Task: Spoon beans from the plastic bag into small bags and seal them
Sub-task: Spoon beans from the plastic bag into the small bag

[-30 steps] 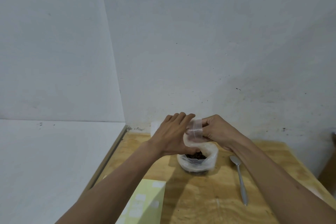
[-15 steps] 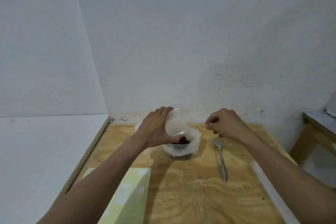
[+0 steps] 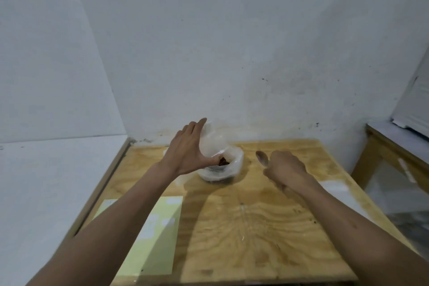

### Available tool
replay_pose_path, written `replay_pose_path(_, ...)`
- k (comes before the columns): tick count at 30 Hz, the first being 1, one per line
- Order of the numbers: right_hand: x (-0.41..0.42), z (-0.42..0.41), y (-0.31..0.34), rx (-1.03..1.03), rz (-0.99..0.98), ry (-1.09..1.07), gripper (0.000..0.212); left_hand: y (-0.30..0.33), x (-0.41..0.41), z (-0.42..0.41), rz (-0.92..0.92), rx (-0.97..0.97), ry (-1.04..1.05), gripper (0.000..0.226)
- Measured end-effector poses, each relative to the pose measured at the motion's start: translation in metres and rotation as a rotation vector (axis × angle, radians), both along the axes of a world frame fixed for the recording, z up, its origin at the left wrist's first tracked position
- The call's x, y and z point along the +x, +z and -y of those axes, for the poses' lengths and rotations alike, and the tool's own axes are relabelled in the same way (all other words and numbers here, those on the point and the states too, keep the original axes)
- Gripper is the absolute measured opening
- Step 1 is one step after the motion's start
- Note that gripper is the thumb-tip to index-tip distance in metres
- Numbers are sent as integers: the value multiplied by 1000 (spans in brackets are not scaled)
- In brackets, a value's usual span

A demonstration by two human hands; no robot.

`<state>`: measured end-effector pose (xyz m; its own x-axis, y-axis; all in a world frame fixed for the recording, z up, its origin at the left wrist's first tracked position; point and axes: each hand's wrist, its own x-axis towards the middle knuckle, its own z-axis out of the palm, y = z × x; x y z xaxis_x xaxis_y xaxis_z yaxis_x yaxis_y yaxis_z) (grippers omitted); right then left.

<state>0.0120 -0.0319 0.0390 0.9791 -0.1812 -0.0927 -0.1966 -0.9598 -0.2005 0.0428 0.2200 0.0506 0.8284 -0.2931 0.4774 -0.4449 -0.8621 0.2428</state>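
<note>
A clear plastic bag (image 3: 234, 165) rolled open like a bowl sits at the back of the wooden table (image 3: 243, 227), with dark beans (image 3: 224, 161) inside. My left hand (image 3: 189, 151) holds a small clear bag (image 3: 212, 139) upright over it, fingers behind and thumb in front. My right hand (image 3: 284, 168) grips the handle of a metal spoon (image 3: 262, 158), whose bowl sticks out just right of the bag of beans.
A pale yellow sheet (image 3: 157, 234) with white labels lies on the table's near left. White walls close the back and left. A second wooden table (image 3: 394, 148) stands to the right. A thin white strip (image 3: 334, 184) lies near my right wrist.
My right hand left the small bag, dropped to the table and picked up the spoon. My left hand kept the small bag over the beans. The camera view shifted.
</note>
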Motion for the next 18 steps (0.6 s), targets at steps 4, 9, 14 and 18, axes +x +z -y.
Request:
replay_pose_path(4, 10, 12, 26, 134, 182, -64, 34, 5, -4, -17, -58, -47, 38, 113)
replay_pose_path(9, 12, 2, 67, 560, 445, -15, 23, 1, -7, -35, -78, -38, 56, 104)
replay_pose_path(14, 20, -19, 70, 714, 162, 40, 19, -3, -9, -39, -96, -28, 52, 105)
replay_pose_path(18, 24, -27, 55, 897, 143, 103, 18, -6, -8, -43, -101, -42, 33, 100)
